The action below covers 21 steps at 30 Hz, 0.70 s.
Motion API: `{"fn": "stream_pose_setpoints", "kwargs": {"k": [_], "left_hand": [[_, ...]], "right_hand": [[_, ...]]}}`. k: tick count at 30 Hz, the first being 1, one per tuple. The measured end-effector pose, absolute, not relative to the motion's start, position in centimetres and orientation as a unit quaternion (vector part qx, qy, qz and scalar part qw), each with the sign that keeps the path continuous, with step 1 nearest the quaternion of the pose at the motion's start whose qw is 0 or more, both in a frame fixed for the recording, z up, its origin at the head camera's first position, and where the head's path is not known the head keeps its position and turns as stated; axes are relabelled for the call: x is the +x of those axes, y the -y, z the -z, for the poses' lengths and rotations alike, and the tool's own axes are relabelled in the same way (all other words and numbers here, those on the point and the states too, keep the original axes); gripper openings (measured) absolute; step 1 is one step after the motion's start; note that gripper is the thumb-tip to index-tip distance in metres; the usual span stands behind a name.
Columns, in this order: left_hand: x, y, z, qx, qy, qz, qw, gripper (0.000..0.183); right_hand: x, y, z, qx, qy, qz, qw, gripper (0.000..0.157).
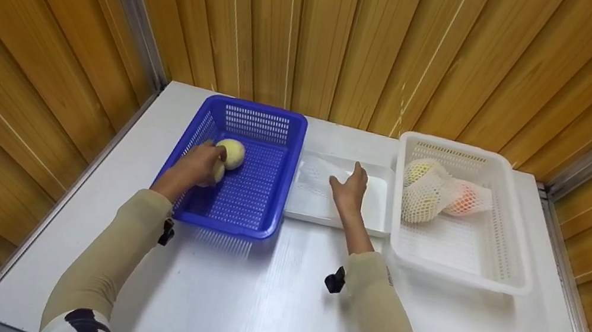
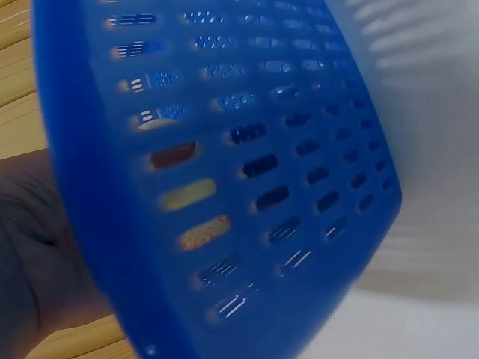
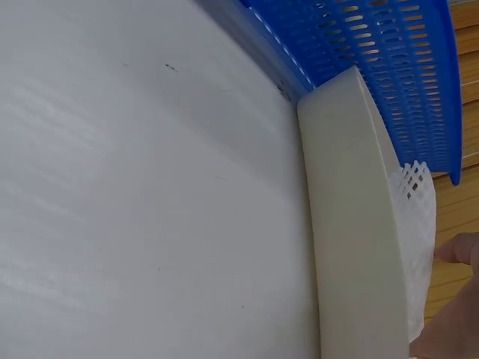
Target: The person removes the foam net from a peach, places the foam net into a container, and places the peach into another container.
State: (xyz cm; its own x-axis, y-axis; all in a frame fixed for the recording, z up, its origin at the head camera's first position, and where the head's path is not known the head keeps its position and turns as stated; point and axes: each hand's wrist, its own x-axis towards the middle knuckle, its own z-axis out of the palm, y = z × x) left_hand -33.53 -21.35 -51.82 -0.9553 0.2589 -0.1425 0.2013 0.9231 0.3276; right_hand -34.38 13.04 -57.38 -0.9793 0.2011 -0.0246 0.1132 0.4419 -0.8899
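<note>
Inside the blue basket (image 1: 283,188), my left hand (image 1: 199,165) holds a pale yellow round fruit (image 1: 218,172), partly hidden by the fingers. A second pale yellow fruit (image 1: 232,153) lies just beyond it, close to the fingertips. The basket's slotted wall covers most of the left wrist view, with bits of yellow showing through. Over the white tray (image 1: 378,204), my right hand (image 1: 351,190) has its thumb and fingers spread. A white foam net sleeve (image 1: 318,176) lies in the tray beside the thumb; whether they touch, I cannot tell.
Right of the tray stands a white basket (image 1: 455,272). It holds fruits in foam nets, including a yellowish one (image 1: 421,202) and a red-orange one (image 1: 463,199). All three containers sit on a white table (image 1: 261,304), with wood-panelled walls (image 1: 323,38) behind and at both sides.
</note>
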Motion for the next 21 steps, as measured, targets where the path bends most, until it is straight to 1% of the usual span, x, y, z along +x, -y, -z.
{"fn": "stream_pose_setpoints", "kwargs": {"k": [7,14,18,21], "left_hand": [[-33.0,21.6,51.9,0.117,-0.978,-0.136,0.102,0.052],[-32.7,21.8,51.8,0.104,-0.976,-0.148,0.120,0.056],[-32.5,21.7,51.5,0.109,-0.977,-0.154,0.103,0.052],[-31.9,21.5,51.2,0.116,-0.978,-0.158,0.077,0.044]], "right_hand": [[-33.2,-12.6,55.6,-0.024,0.847,-0.523,0.085,0.068],[-31.4,-12.7,54.4,0.028,0.857,-0.509,0.079,0.058],[-30.7,-13.4,53.7,0.055,0.872,-0.479,0.085,0.052],[-30.0,-14.1,53.1,0.075,0.887,-0.448,0.089,0.051]]}}
